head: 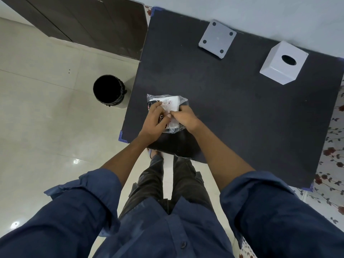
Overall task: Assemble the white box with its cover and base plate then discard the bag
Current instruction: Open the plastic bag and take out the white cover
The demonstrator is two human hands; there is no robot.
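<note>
Pinching the clear bag (163,101) from both sides: left hand (155,121) closed on its left edge, right hand (186,118) closed on its right, fingertips meeting over the middle. Resting at the near left corner of the black table (232,112), long axis running away from the body. Left of the bag, on the floor, the open bin (108,90), nearer the left hand. Far beyond the bag to the right, base plate (216,39), then white cover (283,62), well apart from either hand.

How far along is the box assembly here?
Early. Nothing is joined: the white box with the round hole and the plate with four holes sit apart at the table's far edge. Both the left hand and right hand grip the clear bag. Assembly and binning into the black bin remain.
</note>
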